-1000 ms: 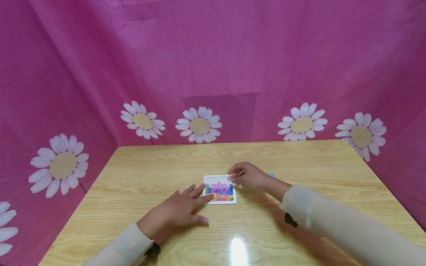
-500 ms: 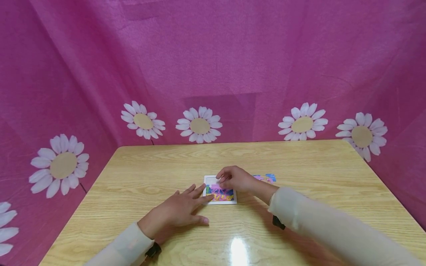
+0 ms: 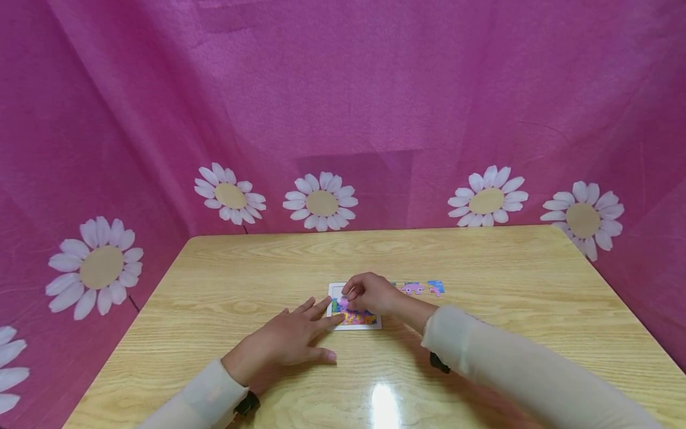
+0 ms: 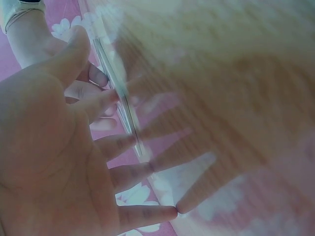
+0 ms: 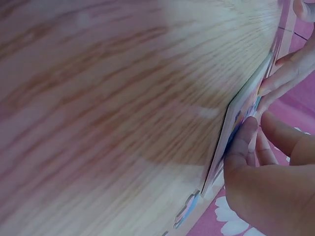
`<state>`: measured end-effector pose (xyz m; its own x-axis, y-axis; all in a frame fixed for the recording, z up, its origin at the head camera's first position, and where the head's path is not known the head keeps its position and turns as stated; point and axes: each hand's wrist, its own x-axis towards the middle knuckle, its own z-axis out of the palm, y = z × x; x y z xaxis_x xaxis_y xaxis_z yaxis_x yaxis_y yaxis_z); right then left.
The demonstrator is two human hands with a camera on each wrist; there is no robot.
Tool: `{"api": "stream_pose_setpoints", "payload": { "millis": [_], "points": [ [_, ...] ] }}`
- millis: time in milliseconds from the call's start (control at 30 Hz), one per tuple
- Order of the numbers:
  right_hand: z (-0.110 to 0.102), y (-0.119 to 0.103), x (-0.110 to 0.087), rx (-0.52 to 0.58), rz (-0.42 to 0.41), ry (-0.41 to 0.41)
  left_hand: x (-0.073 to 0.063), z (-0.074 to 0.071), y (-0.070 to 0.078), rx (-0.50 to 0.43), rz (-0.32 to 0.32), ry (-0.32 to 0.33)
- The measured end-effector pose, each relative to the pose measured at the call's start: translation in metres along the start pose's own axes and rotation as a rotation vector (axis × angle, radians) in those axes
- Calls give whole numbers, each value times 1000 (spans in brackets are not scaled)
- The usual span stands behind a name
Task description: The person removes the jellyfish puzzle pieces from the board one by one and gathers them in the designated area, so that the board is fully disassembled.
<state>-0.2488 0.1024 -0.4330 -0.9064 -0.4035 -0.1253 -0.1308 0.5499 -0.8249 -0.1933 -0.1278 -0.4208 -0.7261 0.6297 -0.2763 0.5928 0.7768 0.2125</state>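
A small jigsaw puzzle in a white frame (image 3: 370,327) lies flat on the table; yellow, blue and pink pieces fill its lower part, while bare backing shows at the upper left. My left hand (image 3: 289,336) rests with spread fingers at the frame's left edge, the index finger reaching over its picture. Over the puzzle, my right hand (image 3: 371,293) pinches a small puzzle piece between thumb and fingers, mostly hidden by them. In the right wrist view, the right thumb and fingers (image 5: 241,145) meet close over the frame's surface.
To the right of the frame lie loose puzzle pieces: a pink one with an eye (image 3: 412,289) and a blue and pink one (image 3: 436,288), with another partly behind the right hand. Pink flowered cloth (image 3: 348,119) hangs around the wooden table (image 3: 482,256).
My right hand has moved left from the frame's right edge to over its middle, uncovering loose pieces at the right. My left hand has stayed in place.
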Motion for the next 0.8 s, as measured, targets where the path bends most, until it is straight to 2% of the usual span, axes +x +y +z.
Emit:
{"api": "stream_pose_setpoints", "payload": {
  "millis": [433,800],
  "points": [
    [11,-5,3,-104,13,43,-2,-1,1,-9,6,4],
    [14,-7,4,-78,23,52,-3,-2,2,-5,6,4]
  ]
}}
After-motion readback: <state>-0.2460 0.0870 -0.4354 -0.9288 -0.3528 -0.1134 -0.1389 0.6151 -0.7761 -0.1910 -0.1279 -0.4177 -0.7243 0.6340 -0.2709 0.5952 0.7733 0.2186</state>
